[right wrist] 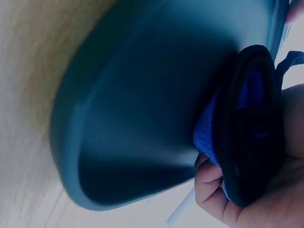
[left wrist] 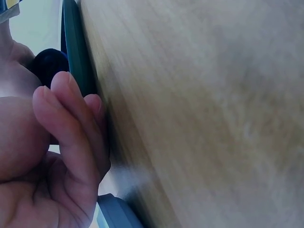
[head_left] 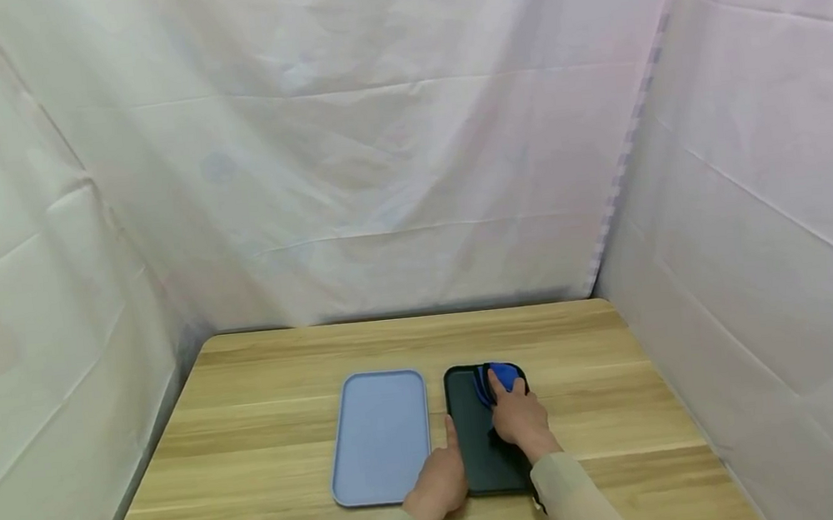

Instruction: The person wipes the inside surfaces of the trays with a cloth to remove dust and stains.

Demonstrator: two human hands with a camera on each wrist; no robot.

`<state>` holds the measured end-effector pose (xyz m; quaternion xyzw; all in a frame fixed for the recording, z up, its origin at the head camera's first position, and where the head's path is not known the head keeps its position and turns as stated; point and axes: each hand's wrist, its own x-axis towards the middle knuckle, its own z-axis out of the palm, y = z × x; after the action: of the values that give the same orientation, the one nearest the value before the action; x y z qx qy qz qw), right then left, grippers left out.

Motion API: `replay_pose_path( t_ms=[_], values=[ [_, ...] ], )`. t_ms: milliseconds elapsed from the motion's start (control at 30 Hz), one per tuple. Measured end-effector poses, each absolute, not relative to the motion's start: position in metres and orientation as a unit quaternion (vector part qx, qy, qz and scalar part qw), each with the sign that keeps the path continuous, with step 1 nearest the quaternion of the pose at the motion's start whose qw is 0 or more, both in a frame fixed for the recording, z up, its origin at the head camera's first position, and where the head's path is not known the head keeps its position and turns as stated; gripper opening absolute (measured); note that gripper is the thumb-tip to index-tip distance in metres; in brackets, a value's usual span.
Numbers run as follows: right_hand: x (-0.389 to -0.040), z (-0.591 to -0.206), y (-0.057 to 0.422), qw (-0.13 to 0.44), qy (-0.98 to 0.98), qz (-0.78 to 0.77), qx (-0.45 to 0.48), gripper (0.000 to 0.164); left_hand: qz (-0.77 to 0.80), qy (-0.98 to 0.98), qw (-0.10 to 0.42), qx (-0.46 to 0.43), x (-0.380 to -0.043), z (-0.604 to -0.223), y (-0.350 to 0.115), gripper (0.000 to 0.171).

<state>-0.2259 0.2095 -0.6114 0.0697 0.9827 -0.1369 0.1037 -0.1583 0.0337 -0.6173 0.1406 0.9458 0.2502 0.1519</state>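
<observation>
A dark green tray (head_left: pixel 481 459) lies flat on the wooden table. Bunched over its far right part is a blue cloth (head_left: pixel 505 374) with black edging, which my right hand (head_left: pixel 520 414) grips. Up close in the right wrist view, fingers curl round the folded cloth (right wrist: pixel 207 135) against the inside of the tray (right wrist: pixel 142 104). My left hand (head_left: pixel 443 472) is at the tray's left side, its index finger straight along the rim. The left wrist view shows other fingers (left wrist: pixel 71 128) loosely bent beside the tray's outer edge (left wrist: pixel 78 47).
A light blue tray (head_left: pixel 381 439) lies to the left of the green one, a narrow strip of table between them. Wood-grain table (head_left: pixel 255 460) surrounds both trays. White cloth sheets (head_left: pixel 347 166) hang behind the table and along both sides.
</observation>
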Motion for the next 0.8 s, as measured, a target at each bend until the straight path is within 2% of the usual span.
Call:
replay_pose_path(
  t_ms=[667, 800],
  values=[
    [-0.224, -0.618, 0.192, 0.064, 0.987, -0.136, 0.063, 0.068, 0.246, 0.948, 0.149, 0.136, -0.159, -0.617, 0.036, 0.099],
    [-0.226, -0.624, 0.187, 0.062, 0.987, -0.132, 0.066, 0.069, 0.248, 0.946, 0.162, 0.132, -0.160, -0.616, 0.036, 0.098]
  ],
)
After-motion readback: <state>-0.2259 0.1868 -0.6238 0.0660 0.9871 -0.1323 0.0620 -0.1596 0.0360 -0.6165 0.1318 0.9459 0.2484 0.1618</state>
